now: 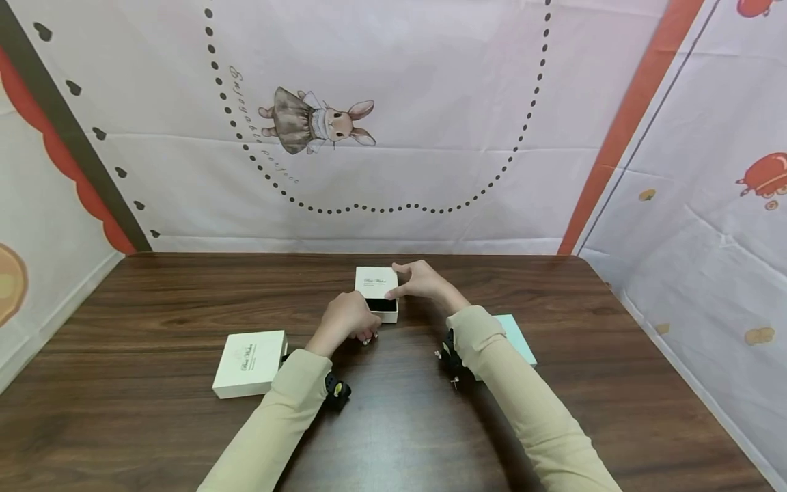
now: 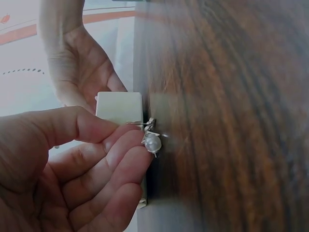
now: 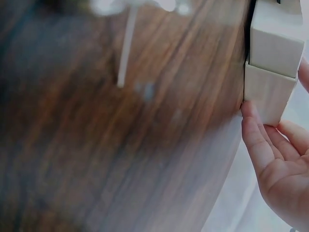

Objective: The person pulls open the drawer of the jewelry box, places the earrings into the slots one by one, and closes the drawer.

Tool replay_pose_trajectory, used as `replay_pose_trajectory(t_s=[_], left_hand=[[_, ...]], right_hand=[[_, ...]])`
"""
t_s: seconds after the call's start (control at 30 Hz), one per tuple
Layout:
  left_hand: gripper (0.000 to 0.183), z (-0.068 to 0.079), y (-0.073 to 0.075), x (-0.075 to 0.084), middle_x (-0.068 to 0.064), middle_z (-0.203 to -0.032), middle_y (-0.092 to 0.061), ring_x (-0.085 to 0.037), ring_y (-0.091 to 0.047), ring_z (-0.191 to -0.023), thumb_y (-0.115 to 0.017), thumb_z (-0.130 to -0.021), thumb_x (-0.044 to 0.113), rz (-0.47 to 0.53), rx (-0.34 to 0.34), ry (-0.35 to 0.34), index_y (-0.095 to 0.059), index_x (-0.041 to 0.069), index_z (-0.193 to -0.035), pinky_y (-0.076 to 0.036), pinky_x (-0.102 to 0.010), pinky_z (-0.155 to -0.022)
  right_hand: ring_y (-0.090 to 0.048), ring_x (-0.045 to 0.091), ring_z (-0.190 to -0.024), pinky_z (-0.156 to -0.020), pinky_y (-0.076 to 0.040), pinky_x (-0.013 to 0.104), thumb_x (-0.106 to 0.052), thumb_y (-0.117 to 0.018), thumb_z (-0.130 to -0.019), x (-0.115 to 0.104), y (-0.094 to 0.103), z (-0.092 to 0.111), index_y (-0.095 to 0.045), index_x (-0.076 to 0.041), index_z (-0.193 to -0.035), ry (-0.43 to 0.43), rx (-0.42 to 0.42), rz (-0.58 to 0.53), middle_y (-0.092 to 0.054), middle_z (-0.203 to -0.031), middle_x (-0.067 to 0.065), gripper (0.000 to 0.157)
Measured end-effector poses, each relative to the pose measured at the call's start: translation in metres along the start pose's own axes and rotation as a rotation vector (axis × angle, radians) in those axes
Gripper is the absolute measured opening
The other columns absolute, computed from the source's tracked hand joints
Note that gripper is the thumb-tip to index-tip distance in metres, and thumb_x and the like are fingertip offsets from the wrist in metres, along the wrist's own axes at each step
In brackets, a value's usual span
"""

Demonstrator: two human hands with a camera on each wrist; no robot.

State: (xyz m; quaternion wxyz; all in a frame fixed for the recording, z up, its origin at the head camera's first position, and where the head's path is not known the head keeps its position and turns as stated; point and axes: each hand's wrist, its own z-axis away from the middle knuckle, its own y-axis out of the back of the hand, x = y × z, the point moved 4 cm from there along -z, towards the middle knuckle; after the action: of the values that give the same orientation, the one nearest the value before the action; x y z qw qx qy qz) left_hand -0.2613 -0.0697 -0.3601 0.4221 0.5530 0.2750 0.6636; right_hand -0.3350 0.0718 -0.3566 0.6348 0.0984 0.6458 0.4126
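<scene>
My left hand (image 1: 349, 316) pinches a silver earring with a white pearl (image 2: 153, 143) between thumb and fingers, close in front of a small white box (image 1: 376, 281). The box's sleeve bears dark lettering, and its drawer with a black lining (image 1: 382, 305) is partly slid out toward me. My right hand (image 1: 421, 281) grips the sleeve from its right side, thumb near the front and fingers farther back. In the right wrist view, the fingertips (image 3: 249, 110) touch the end of the box.
A larger white box (image 1: 249, 362) lies left of my left forearm. Partly behind my right sleeve is a light blue box (image 1: 516, 339). Small earrings (image 1: 455, 381) lie on the wooden table (image 1: 393, 437) beside my right wrist. A printed cloth (image 1: 430, 171) hangs behind the table.
</scene>
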Motion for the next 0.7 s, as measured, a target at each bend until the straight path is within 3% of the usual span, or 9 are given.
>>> replay_pose_trajectory(t_s=[0.07,0.13,0.17,0.7], left_hand=[[0.025,0.002,-0.001,0.0,0.004,-0.05,-0.063,-0.009,-0.061,-0.049,-0.062,-0.078,0.021,0.002,-0.003,-0.005,-0.069,0.012,-0.055,-0.043,-0.022,-0.046],[0.025,0.003,-0.002,0.0,0.004,-0.051,-0.063,-0.009,-0.06,-0.049,-0.061,-0.078,0.02,0.01,-0.003,-0.011,-0.069,0.011,-0.056,-0.044,-0.022,-0.046],[0.025,0.004,-0.002,0.0,0.003,-0.051,-0.063,-0.008,-0.06,-0.048,-0.061,-0.079,0.02,0.014,-0.002,-0.013,-0.069,0.011,-0.056,-0.044,-0.022,-0.046],[0.025,0.011,-0.006,0.0,0.003,-0.053,-0.064,-0.007,-0.06,-0.048,-0.062,-0.079,0.02,0.041,-0.02,-0.016,-0.07,0.011,-0.057,-0.046,-0.022,-0.048]], right_hand=[[-0.039,0.019,-0.127,-0.108,-0.025,0.037,-0.018,-0.076,-0.073,0.001,0.0,0.0,-0.04,-0.004,-0.135,-0.005,0.001,-0.009,-0.037,-0.142,0.004,0.074],[-0.036,0.021,-0.13,-0.108,-0.024,0.038,-0.018,-0.076,-0.072,0.002,-0.001,0.0,-0.04,-0.005,-0.136,-0.014,0.004,-0.025,-0.037,-0.142,0.003,0.074],[-0.024,0.023,-0.136,-0.109,-0.023,0.039,-0.018,-0.076,-0.073,0.002,-0.001,0.0,-0.039,-0.005,-0.136,-0.014,0.001,-0.03,-0.036,-0.143,0.003,0.074],[-0.018,0.02,-0.138,-0.11,-0.02,0.04,-0.021,-0.077,-0.071,0.007,0.0,-0.003,-0.04,-0.007,-0.136,-0.022,0.006,-0.042,-0.037,-0.142,0.0,0.076]])
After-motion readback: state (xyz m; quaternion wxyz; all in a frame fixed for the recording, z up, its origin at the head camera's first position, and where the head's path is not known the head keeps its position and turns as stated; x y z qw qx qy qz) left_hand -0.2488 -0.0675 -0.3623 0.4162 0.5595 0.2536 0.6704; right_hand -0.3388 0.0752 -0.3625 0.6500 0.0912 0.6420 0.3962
